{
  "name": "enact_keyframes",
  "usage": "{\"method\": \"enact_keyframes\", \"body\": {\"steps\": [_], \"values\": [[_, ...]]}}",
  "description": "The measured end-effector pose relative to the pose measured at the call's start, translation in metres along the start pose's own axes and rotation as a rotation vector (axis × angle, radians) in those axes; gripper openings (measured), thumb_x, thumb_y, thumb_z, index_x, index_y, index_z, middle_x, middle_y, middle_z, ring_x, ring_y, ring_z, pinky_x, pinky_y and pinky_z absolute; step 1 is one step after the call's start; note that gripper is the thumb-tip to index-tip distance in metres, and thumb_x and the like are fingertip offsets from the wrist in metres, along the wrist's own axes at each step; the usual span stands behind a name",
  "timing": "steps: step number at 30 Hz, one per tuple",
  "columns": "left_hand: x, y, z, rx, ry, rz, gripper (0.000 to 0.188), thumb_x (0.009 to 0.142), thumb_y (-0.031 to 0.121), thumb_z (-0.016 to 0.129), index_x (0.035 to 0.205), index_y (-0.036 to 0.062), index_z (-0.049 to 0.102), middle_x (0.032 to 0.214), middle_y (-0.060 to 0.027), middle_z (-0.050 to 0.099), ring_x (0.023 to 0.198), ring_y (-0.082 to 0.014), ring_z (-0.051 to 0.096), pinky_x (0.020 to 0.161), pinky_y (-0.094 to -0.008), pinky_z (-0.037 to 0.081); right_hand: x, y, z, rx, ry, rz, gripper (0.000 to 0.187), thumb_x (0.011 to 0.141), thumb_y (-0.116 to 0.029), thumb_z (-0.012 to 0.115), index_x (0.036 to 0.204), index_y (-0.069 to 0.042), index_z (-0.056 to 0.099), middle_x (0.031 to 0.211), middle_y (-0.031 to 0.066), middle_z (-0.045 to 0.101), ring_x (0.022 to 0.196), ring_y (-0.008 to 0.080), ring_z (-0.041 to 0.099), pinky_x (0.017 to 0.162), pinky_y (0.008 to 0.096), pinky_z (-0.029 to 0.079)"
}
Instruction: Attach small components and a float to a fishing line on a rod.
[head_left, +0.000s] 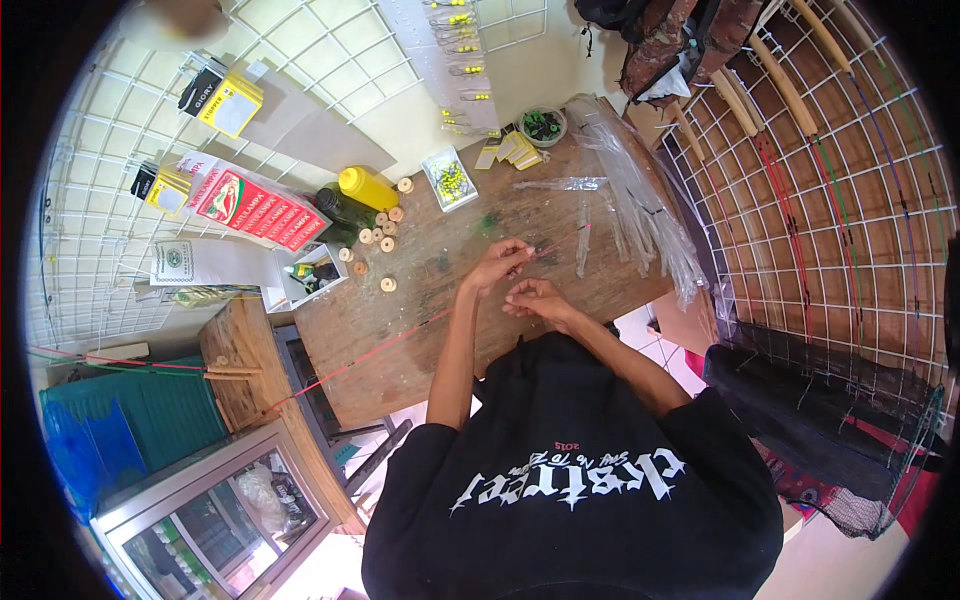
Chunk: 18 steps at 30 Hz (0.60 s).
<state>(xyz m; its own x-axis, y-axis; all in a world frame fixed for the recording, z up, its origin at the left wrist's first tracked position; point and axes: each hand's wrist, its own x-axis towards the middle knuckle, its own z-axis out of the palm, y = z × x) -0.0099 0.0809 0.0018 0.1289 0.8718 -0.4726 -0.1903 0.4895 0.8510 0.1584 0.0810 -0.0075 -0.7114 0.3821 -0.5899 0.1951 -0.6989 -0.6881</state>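
Note:
A thin red fishing rod (375, 348) slants across the wooden table (440, 260), its tip pointing to the far right. My left hand (503, 265) is closed around the rod near that tip, thumb and fingertips pressed together. Just nearer to me, my right hand (540, 300) has its fingers curled in a pinch, slightly apart from the left. Whatever lies between the right fingertips, if anything, is too small to make out.
Several round wooden rings (388, 285) lie left, beside a yellow bottle (366, 188) and dark jar (345, 215). Farther back are a white tray (448, 195) of yellow beads and a round tub (541, 126). Clear plastic sleeves (640, 225) cover the right side, near rods on a wire rack (850, 200).

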Motion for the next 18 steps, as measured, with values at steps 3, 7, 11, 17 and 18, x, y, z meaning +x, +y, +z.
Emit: {"method": "enact_keyframes", "body": {"steps": [3, 7, 11, 17, 18], "values": [[0.000, -0.001, -0.002, 0.001, 0.004, 0.005, 0.021, 0.089, 0.029, 0.065, 0.094, 0.0086, 0.061, 0.077, 0.0054, 0.055, 0.066, -0.0040, 0.048, 0.056, -0.0200, 0.037, -0.009, 0.000, -0.009, -0.021, -0.036, -0.098, 0.029, 0.087, -0.023, 0.069, 0.105, -0.002, 0.060, 0.091, 0.0085, 0.068, 0.081, 0.0122, 0.064, 0.073, 0.0223, 0.049], [0.000, 0.000, -0.002, -0.001, 0.017, 0.000, 0.022, 0.089, 0.030, 0.065, 0.093, 0.0092, 0.060, 0.074, 0.0057, 0.054, 0.065, -0.0036, 0.048, 0.056, -0.0198, 0.036, -0.040, -0.018, -0.033, -0.092, 0.035, -0.107, 0.027, 0.088, -0.025, 0.067, 0.099, -0.001, 0.065, 0.091, 0.0075, 0.069, 0.079, 0.0097, 0.063, 0.068, 0.0204, 0.047], [0.001, -0.002, -0.003, 0.003, 0.043, -0.006, 0.021, 0.089, 0.030, 0.065, 0.091, 0.0097, 0.060, 0.071, 0.0054, 0.052, 0.063, -0.0035, 0.047, 0.055, -0.0201, 0.035, -0.073, -0.029, -0.061, -0.241, 0.193, -0.161, 0.028, 0.088, -0.030, 0.066, 0.097, -0.003, 0.068, 0.082, 0.0014, 0.065, 0.071, 0.0055, 0.056, 0.059, 0.0191, 0.039], [0.003, 0.000, 0.000, 0.003, 0.030, -0.001, 0.021, 0.089, 0.030, 0.065, 0.088, 0.0103, 0.059, 0.071, 0.0058, 0.052, 0.063, -0.0038, 0.047, 0.055, -0.0205, 0.035, -0.104, -0.025, -0.118, -0.220, 0.323, -0.172, 0.024, 0.089, -0.031, 0.065, 0.091, -0.007, 0.067, 0.081, -0.0028, 0.062, 0.075, 0.0044, 0.052, 0.066, 0.0198, 0.037], [0.003, 0.000, -0.001, 0.003, 0.032, -0.001, 0.021, 0.089, 0.030, 0.065, 0.088, 0.0103, 0.059, 0.071, 0.0058, 0.052, 0.063, -0.0038, 0.047, 0.055, -0.0205, 0.035, -0.105, -0.028, -0.117, -0.204, 0.354, -0.188, 0.023, 0.089, -0.030, 0.064, 0.091, -0.007, 0.067, 0.085, -0.0026, 0.064, 0.082, 0.0056, 0.056, 0.074, 0.0210, 0.041]]}}
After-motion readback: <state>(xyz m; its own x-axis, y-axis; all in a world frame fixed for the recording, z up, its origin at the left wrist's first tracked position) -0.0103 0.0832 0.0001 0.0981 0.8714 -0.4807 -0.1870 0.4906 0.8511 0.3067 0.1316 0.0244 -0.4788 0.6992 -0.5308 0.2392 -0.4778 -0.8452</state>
